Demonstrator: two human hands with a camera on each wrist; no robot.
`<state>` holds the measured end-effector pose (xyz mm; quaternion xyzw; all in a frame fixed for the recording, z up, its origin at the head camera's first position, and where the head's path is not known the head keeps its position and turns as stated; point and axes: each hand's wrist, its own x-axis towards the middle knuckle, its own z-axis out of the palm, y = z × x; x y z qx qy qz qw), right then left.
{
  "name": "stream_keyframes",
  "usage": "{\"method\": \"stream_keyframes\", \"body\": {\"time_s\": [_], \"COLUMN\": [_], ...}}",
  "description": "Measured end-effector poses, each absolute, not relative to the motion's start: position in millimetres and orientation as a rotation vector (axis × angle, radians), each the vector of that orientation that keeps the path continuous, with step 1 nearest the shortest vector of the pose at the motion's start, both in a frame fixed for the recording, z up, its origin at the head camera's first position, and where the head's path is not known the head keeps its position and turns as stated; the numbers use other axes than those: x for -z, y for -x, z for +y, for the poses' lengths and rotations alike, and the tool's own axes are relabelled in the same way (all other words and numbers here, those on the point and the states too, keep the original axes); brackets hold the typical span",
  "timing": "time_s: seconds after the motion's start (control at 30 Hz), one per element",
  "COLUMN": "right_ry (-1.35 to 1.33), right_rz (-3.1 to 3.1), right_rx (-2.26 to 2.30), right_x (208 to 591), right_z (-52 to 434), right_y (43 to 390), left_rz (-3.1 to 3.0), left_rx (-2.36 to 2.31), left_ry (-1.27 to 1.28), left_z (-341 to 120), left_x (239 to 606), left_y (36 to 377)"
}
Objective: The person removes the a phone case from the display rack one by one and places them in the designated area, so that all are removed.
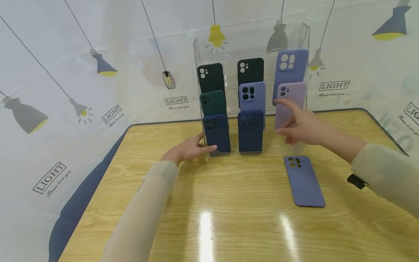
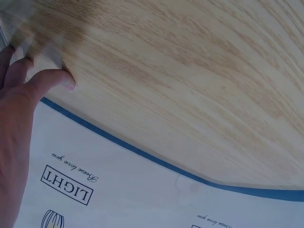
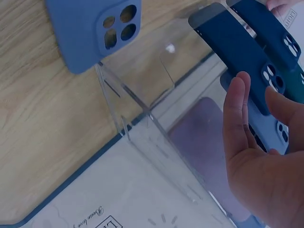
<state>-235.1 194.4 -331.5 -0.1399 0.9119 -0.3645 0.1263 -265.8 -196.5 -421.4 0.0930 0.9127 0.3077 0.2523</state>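
A clear acrylic display stand (image 1: 217, 156) holds phone cases in tiers. My left hand (image 1: 188, 148) grips its lower left side, thumb in front beside a dark blue phone case (image 1: 217, 134); the left wrist view shows that hand (image 2: 23, 90) at its edge. My right hand (image 1: 306, 125) hovers before a lilac phone case (image 1: 291, 91) in the right column, thumb and index finger apart. In the right wrist view nothing lies between the fingers of that hand (image 3: 266, 166). A periwinkle phone case (image 1: 306, 185) lies on the table in front of the stand's right end.
Behind the lilac case stands a taller periwinkle case (image 1: 298, 69). The middle column has a black case (image 1: 250, 71), a periwinkle one (image 1: 256, 102) and a dark blue one (image 1: 250, 136). At left are black (image 1: 211, 78) and green (image 1: 212, 103) cases. A patterned wall (image 1: 147, 43) backs the wooden table (image 1: 242, 225).
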Motion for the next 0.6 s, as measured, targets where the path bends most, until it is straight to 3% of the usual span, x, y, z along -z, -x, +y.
{"method": "stream_keyframes", "body": {"time_s": [0.6], "right_ry": [0.443], "right_rz": [2.698], "right_rx": [1.144], "right_x": [360], "right_z": [171], "right_y": [240], "left_rz": [2.494], "left_rx": [-0.841], "left_ry": [-0.264], "left_z": [-196], "left_x": [423], "left_y": [267]}}
